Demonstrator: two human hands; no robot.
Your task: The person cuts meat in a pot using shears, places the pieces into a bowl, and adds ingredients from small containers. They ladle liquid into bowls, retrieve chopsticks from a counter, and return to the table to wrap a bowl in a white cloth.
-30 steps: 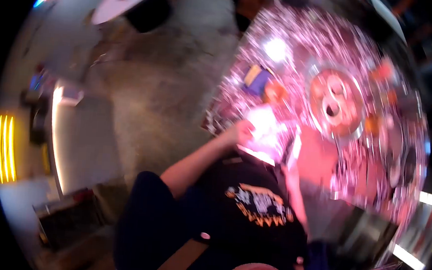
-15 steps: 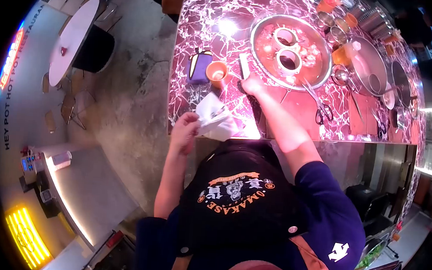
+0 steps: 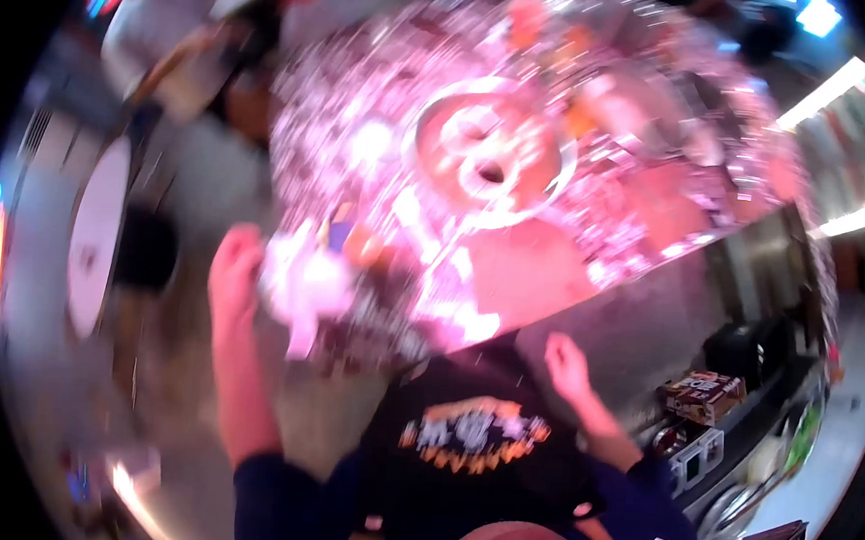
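Note:
My left hand (image 3: 238,259) is raised off the counter's left edge, fingers closed on a crumpled white sheet (image 3: 304,276); blur hides whether it is plastic or cloth. Just behind the sheet stand an orange cup (image 3: 365,246) and a small blue-purple object (image 3: 339,233), partly covered by it. My right hand (image 3: 565,366) hovers in front of the counter edge near my apron (image 3: 480,374), its fingers curled in and nothing visible in them. On the counter (image 3: 321,142) sits a round metal pan (image 3: 571,164) with two dark-filled cups (image 3: 486,173).
Smeared containers and utensils crowd the counter's far right. Brown-red boards (image 3: 528,272) lie along the front edge. Lower right, a printed box (image 3: 704,396) sits on a shelf. A person (image 3: 157,45) in a light top is at the upper left, beyond a white table (image 3: 99,237).
The view has swung and blurred. My right hand has come off the counter towards my body. My left hand has lifted the white sheet up and to the left.

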